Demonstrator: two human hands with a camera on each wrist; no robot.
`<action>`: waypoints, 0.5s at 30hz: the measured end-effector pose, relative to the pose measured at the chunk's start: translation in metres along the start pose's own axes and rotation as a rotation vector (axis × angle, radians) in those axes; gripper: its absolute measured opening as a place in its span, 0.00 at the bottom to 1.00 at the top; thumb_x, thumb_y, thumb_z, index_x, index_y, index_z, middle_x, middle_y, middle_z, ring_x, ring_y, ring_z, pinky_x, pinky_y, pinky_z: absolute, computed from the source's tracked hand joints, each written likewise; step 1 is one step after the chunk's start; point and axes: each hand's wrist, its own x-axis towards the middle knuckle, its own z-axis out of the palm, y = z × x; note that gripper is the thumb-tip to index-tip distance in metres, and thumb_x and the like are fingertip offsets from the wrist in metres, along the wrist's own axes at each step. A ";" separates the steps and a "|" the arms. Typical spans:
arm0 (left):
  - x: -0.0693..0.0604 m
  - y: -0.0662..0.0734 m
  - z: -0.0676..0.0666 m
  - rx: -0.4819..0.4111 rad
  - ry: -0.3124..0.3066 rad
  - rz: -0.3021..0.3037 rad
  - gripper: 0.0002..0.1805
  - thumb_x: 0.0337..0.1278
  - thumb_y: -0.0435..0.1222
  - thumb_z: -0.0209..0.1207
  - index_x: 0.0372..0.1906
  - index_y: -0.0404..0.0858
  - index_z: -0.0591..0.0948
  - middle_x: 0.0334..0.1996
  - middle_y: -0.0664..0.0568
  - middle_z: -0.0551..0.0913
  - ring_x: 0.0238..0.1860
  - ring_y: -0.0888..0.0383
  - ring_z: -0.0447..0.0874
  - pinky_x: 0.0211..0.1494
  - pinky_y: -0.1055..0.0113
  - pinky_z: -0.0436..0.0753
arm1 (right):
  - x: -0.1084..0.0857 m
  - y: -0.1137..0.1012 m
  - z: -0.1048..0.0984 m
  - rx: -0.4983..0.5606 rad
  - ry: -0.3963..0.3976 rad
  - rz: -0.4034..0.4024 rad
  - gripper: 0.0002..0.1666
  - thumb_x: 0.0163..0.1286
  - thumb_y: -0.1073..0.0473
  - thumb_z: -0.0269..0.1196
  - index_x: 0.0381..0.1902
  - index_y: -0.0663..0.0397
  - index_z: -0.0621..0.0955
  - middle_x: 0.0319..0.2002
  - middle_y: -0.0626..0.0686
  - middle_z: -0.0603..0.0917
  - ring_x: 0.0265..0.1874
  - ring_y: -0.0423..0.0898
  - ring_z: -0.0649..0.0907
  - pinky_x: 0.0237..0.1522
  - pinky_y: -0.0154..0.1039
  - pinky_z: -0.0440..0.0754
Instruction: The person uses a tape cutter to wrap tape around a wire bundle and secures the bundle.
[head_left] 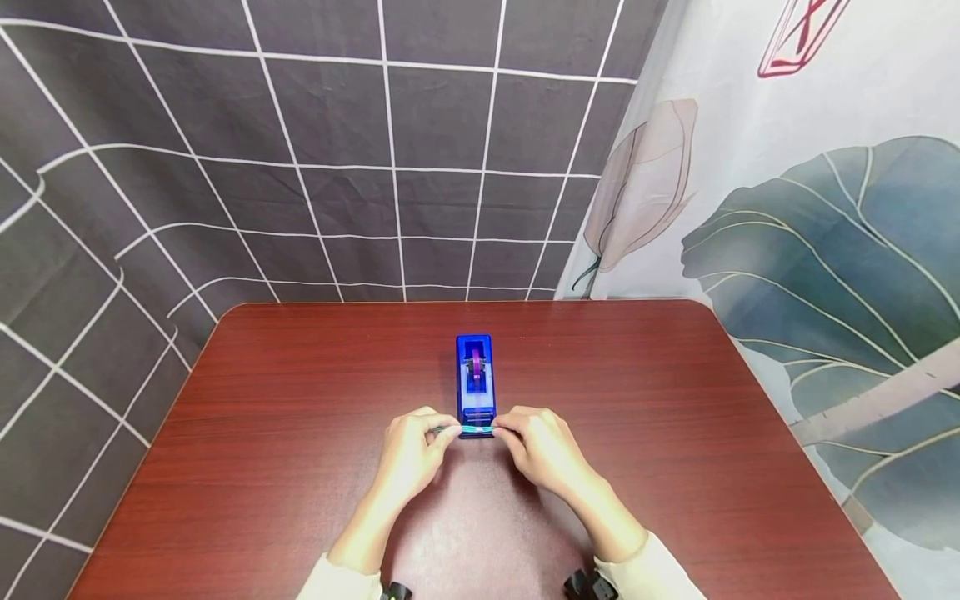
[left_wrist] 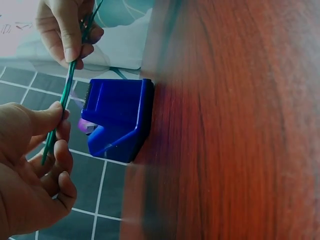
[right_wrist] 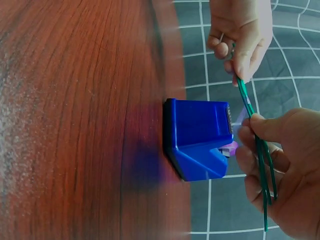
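Observation:
A blue tape dispenser (head_left: 474, 379) with a purple roll (right_wrist: 230, 149) stands upright on the table, its toothed edge toward the person. Just in front of that edge, both hands stretch a small bundle of thin green strands (head_left: 477, 429) sideways. The left hand (head_left: 411, 450) pinches one end between thumb and fingers, and the right hand (head_left: 546, 450) pinches the other. In the right wrist view several loose strand ends (right_wrist: 262, 175) hang past the right fingers. A strip of clear purplish tape (right_wrist: 244, 112) runs from the dispenser to the strands between the hands.
The reddish-brown wooden table (head_left: 300, 392) extends around the dispenser. Behind it hangs a dark grey cloth (head_left: 442, 125) with white grid lines. At the right is a white curtain (head_left: 720, 108) printed with large leaves.

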 end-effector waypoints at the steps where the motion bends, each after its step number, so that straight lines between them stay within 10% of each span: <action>1: -0.001 0.000 0.000 0.001 0.001 0.003 0.02 0.57 0.33 0.71 0.34 0.38 0.90 0.24 0.60 0.81 0.21 0.69 0.69 0.26 0.71 0.71 | 0.000 -0.001 -0.001 0.002 -0.002 -0.001 0.02 0.64 0.66 0.69 0.32 0.54 0.87 0.28 0.46 0.84 0.26 0.40 0.83 0.31 0.41 0.82; 15: -0.007 0.000 0.000 -0.008 0.001 0.013 0.03 0.56 0.35 0.71 0.33 0.39 0.91 0.22 0.63 0.79 0.20 0.71 0.68 0.25 0.71 0.70 | -0.007 -0.001 -0.001 -0.002 0.010 -0.051 0.03 0.63 0.66 0.71 0.32 0.52 0.88 0.25 0.43 0.83 0.23 0.35 0.78 0.30 0.41 0.79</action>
